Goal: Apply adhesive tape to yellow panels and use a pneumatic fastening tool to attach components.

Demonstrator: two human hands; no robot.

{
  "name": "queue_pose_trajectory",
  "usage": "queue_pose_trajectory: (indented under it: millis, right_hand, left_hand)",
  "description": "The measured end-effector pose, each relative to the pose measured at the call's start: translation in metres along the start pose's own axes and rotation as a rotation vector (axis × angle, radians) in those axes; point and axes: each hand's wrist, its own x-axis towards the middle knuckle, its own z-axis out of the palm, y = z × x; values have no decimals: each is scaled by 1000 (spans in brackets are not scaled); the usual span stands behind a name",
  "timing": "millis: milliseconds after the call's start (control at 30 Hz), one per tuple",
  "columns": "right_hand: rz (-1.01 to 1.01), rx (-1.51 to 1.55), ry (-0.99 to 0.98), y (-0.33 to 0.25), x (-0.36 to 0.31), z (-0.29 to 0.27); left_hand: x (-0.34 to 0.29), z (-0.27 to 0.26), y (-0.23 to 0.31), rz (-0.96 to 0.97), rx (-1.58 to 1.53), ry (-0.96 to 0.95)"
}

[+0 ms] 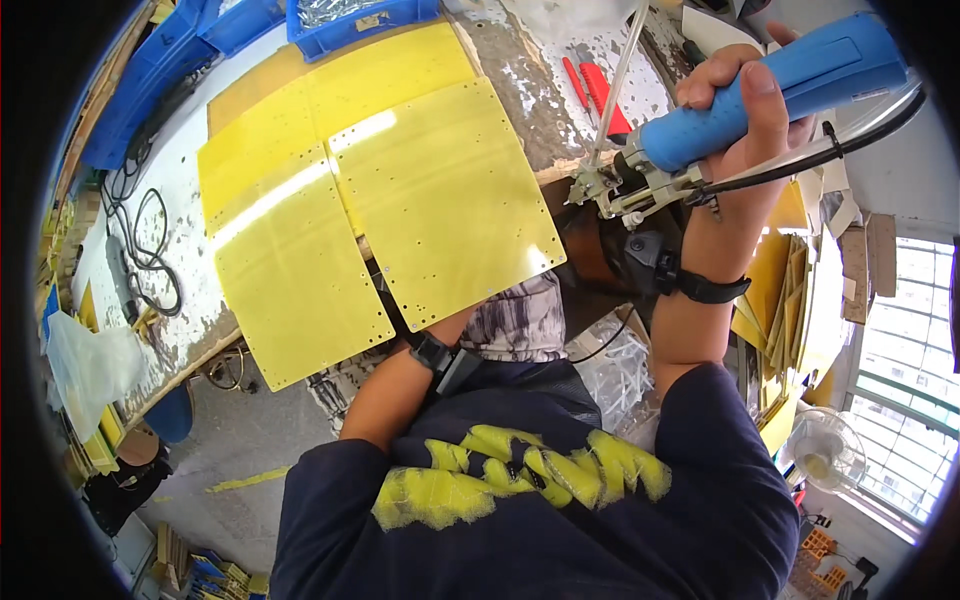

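My right hand [765,115] is raised at the upper right, its fingers wrapped round the blue body of a powered screwdriver [690,133]. A metal head [600,188] with a clear hose points left toward the yellow panels, apart from them. My left forearm [390,395] reaches under a drilled yellow panel [445,200]; the panel hides that hand, so its grip does not show. This panel overhangs the bench's near edge. Beside it on the left lies a second drilled yellow panel [290,270], with a narrow gap between the two.
Blue bins [365,35] of small metal parts stand at the back left. Red-handled cutters [605,95] lie on the worn bench [545,70]. A black cable [155,260] coils at the left, near a plastic bag [95,365]. Yellow sheets [785,310] are stacked at the right, by a fan [825,450].
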Motion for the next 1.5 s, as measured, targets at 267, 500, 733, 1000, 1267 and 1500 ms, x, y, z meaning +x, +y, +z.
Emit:
queue_pose_trajectory:
  millis: [267,500,733,1000,1267,1500]
  right_hand:
    - [33,-11,37,6,-3,14]
    - [-10,100,65,8,-3,21]
    - [77,-1,52,5,-4,21]
    - [40,120,-72,9,-1,5]
    - [22,162,-119,11,5,10]
    - [31,218,-151,11,8,11]
  left_hand:
    - [6,5,-2,-56,-99,-40]
    - [10,9,-5,-105,-194,-94]
    - [8,3,-8,-164,-276,-113]
    - [-6,-17,-15,-251,-355,-113]
    - [12,9,-15,-262,-517,-193]
    - [22,16,-16,-283,-622,-249]
